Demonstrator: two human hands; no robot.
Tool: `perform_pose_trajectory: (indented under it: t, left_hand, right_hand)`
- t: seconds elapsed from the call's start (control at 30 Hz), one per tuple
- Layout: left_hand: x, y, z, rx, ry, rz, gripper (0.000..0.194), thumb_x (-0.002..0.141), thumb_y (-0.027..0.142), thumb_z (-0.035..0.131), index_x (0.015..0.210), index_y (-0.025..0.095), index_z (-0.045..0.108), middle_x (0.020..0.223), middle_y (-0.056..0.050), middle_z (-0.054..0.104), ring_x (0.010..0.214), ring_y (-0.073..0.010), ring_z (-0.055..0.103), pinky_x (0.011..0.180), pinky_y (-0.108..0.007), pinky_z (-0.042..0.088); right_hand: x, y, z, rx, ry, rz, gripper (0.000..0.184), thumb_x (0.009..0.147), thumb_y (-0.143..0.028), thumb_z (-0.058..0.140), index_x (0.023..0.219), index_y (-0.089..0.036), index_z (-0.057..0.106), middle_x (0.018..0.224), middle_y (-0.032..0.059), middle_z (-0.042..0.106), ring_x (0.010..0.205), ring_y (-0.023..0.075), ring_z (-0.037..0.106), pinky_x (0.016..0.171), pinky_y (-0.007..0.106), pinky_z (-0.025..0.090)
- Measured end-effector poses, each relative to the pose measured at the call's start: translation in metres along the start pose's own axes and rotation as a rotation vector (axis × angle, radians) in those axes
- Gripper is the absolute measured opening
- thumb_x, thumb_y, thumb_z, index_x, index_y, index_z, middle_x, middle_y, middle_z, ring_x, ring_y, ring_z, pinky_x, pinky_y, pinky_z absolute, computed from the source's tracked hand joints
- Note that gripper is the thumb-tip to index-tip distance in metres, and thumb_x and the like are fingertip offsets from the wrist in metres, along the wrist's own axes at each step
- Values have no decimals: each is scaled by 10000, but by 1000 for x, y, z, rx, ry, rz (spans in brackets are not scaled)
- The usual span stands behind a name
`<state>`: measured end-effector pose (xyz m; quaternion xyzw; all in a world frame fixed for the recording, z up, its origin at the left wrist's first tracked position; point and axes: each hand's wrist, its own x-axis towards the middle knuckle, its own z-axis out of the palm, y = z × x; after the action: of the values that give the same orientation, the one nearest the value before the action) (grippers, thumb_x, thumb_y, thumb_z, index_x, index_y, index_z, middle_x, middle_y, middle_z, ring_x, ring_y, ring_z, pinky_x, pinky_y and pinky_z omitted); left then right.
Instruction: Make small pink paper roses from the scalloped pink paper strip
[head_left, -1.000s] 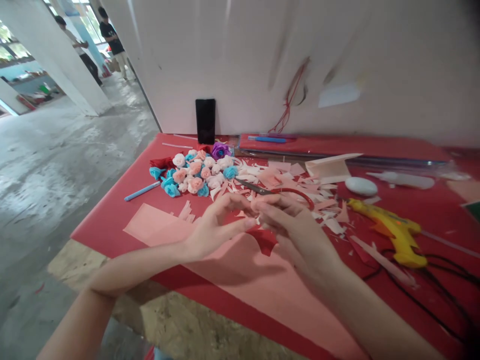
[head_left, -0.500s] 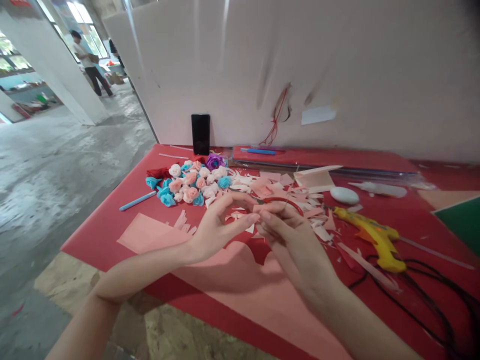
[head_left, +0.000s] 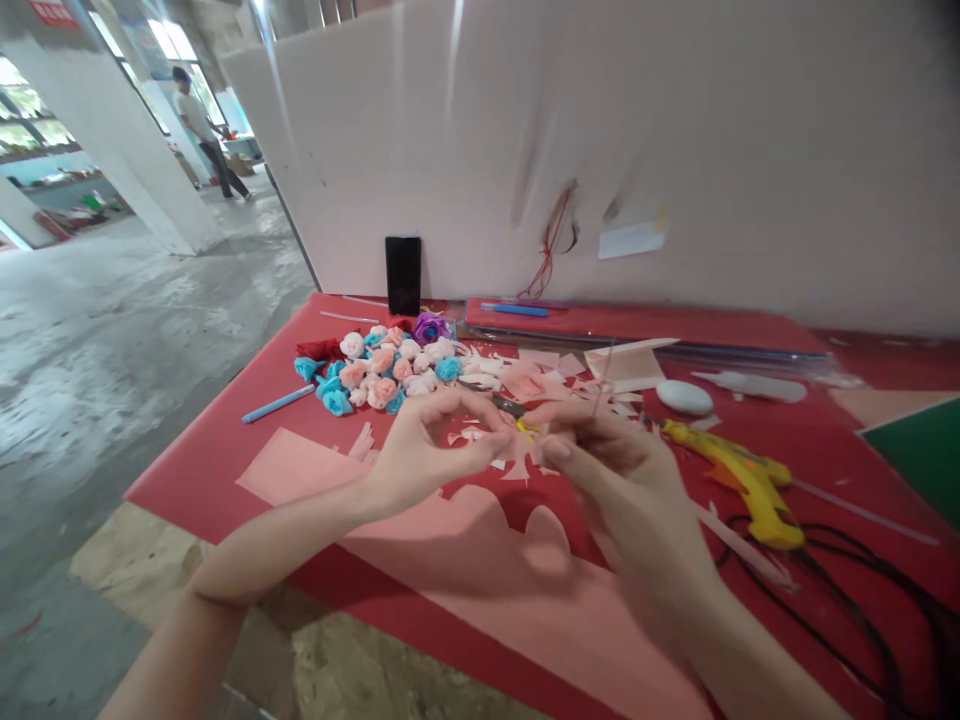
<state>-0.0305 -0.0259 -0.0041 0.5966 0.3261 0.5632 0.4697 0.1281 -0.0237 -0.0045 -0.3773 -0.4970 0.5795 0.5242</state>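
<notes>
Above the table, the fingers of my left hand (head_left: 431, 447) are pinched on a small pink paper piece (head_left: 528, 446). My right hand (head_left: 630, 490), its thumb and forefinger together, grips the other side of that piece. The fingers partly hide its shape. A thin upright stick or strand shows just above my right fingers. Below both hands lies a large pink paper sheet (head_left: 465, 590) with a wavy cut edge. Scissors (head_left: 510, 405) lie behind my fingertips, partly covered. Paper roses (head_left: 382, 390) in pink, white and blue are heaped beyond my left hand.
Paper scraps (head_left: 525, 380) spread across the red table. On the right lie a yellow glue gun (head_left: 739, 470) with black cables, a white oval object (head_left: 684, 396) and a clear bottle (head_left: 757, 385). A phone (head_left: 403, 275) leans on the wall panel; a blue pen (head_left: 277, 403) lies left.
My right hand has shifted slightly right, away from my left, exposing more pink paper between the fingers. The view has tilted upward. A person in the background has moved.
</notes>
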Motion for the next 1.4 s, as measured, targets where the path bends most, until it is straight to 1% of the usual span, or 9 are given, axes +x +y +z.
perform_pose_trajectory:
  t: [0.17, 0.37, 0.5, 0.63, 0.83, 0.97, 1.1, 1.23, 1.4]
  left_hand:
    - [-3, 7, -2, 83, -135, 10, 82, 726, 104, 655, 697, 162, 606, 690, -2, 624, 663, -102, 577, 670, -237, 478]
    - [-4, 10, -1, 79, -141, 48, 97, 762, 131, 643, 699, 169, 581, 648, 10, 583, 653, -98, 559, 641, -225, 471]
    - [-3, 9, -1, -19, -89, -39, 115, 778, 219, 656, 722, 165, 571, 728, -4, 591, 638, -84, 546, 499, -177, 423]
    - [-2, 10, -2, -125, -165, -207, 225, 762, 318, 671, 703, 146, 537, 693, 10, 539, 499, -48, 482, 398, -167, 341]
    - [0, 10, -3, -137, -196, -275, 190, 742, 269, 676, 700, 148, 535, 710, 2, 536, 541, -63, 484, 449, -186, 352]
    - [5, 12, 1, -433, -76, -287, 261, 739, 327, 600, 583, 166, 467, 600, 11, 424, 564, -98, 437, 531, -230, 402]
    - [11, 17, 4, -626, -10, -417, 303, 748, 324, 472, 543, 176, 305, 582, 15, 267, 520, -100, 327, 509, -244, 370]
    - [11, 17, 5, -695, -20, -457, 308, 785, 286, 418, 555, 172, 247, 583, 19, 219, 498, -92, 291, 491, -222, 349]
    - [10, 14, 4, -792, -74, -506, 327, 846, 220, 335, 534, 164, 254, 554, 31, 195, 457, -76, 251, 455, -178, 330]
  right_hand:
    - [-6, -8, -4, -308, -74, -170, 26, 708, -239, 667, 692, -242, 686, 459, -55, 418, 423, 79, 371, 413, 209, 310]
    - [-8, 0, -2, -419, -96, -210, 81, 715, -217, 598, 696, -229, 676, 490, -45, 441, 444, 84, 383, 448, 220, 334]
    - [-7, 2, -1, -390, -69, -162, 69, 713, -258, 608, 669, -231, 654, 470, -60, 375, 435, 76, 339, 428, 206, 309]
    - [-7, -5, 0, -349, -64, -66, 105, 733, -318, 619, 680, -230, 637, 465, -50, 427, 426, 89, 398, 413, 204, 351]
    - [-6, -6, 0, -360, -87, -93, 143, 695, -339, 669, 635, -216, 631, 464, -56, 374, 420, 78, 341, 392, 206, 296]
    - [-6, -5, -2, -279, 23, -31, 141, 695, -362, 707, 657, -240, 649, 484, -46, 429, 447, 89, 391, 423, 220, 324]
    - [-2, -5, -4, -148, 110, 25, 146, 647, -371, 748, 655, -252, 664, 575, -29, 519, 502, 96, 429, 459, 230, 361]
    - [2, -4, -1, -51, 105, 112, 173, 581, -342, 787, 621, -232, 660, 602, -33, 559, 493, 73, 416, 460, 214, 357]
    - [0, -4, 3, -24, 65, 104, 148, 607, -310, 775, 622, -226, 655, 572, -42, 537, 495, 70, 399, 463, 207, 349]
